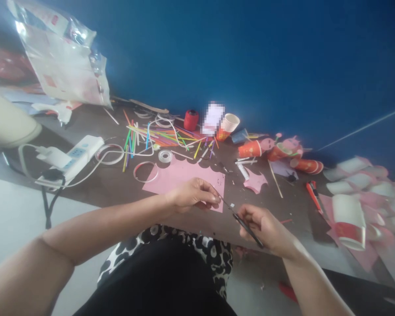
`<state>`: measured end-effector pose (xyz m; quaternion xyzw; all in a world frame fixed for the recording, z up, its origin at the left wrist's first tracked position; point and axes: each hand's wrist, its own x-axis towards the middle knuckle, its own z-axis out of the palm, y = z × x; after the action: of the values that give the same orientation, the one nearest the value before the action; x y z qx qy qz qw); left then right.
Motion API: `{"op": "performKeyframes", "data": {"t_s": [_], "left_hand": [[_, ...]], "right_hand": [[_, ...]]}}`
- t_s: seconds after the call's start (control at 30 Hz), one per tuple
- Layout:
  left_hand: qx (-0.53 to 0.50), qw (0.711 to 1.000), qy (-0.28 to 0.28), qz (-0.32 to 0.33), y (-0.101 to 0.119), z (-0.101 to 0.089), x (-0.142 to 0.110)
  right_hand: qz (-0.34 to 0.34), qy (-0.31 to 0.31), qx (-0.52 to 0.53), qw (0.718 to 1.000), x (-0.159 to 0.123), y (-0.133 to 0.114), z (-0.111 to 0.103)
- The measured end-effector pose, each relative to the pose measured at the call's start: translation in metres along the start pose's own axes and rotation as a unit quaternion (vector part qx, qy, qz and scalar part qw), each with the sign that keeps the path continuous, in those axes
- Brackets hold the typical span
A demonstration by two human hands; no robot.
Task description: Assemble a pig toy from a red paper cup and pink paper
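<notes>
My right hand (263, 226) is closed on black-handled scissors (249, 230), whose thin blades point up and left toward my other hand. With thumb and fingers pinched together, my left hand (199, 194) is at the blade tips; whatever it grips is too small to make out. Under and behind that hand lies a sheet of pink paper (174, 173) with scalloped cuts along its far edge. A smaller pink scrap (257, 182) with curved cut-outs rests further right, beside a white tube (242, 171).
Colourful sticks (161, 136), a tape roll (165, 156) and a red thread spool (191, 120) lie behind. A power strip (82, 153) with cables and a glue gun (61, 110) are left. Rightward are a red utility knife (316, 198), decorated cups (250, 149) and a white-and-red cup (348, 219).
</notes>
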<state>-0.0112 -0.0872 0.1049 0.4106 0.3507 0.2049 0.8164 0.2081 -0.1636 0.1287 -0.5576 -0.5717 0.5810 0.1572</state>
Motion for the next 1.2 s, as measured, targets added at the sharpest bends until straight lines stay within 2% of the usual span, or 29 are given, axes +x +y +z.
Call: {"op": "performKeyframes", "data": {"t_s": [0.53, 0.7, 0.8, 0.87, 0.97, 1.07, 1.2], "left_hand": [[-0.012, 1.0, 0.012, -0.021, -0.003, -0.002, 0.001], [-0.006, 0.999, 0.019, -0.031, -0.004, -0.003, 0.002], [-0.028, 0.999, 0.015, -0.02, -0.008, -0.007, 0.005], [-0.057, 0.998, 0.027, -0.011, -0.012, -0.01, 0.008], [-0.101, 0.993, 0.058, -0.016, -0.017, -0.017, 0.01], [-0.131, 0.989, 0.07, -0.016, -0.022, -0.025, 0.014], [-0.147, 0.984, 0.095, -0.022, -0.027, -0.033, 0.02]], "right_hand": [[0.007, 0.021, 0.067, 0.998, 0.004, 0.02, 0.006], [0.006, 0.029, 0.045, 0.999, 0.006, 0.02, 0.007], [0.014, 0.064, 0.038, 0.997, 0.015, 0.023, 0.006], [0.009, 0.122, 0.023, 0.992, 0.023, 0.032, 0.004], [0.0, 0.22, -0.054, 0.974, 0.035, 0.055, 0.001], [0.015, 0.269, -0.162, 0.949, 0.041, 0.08, 0.002], [0.086, 0.348, -0.321, 0.877, 0.049, 0.1, 0.007]]}}
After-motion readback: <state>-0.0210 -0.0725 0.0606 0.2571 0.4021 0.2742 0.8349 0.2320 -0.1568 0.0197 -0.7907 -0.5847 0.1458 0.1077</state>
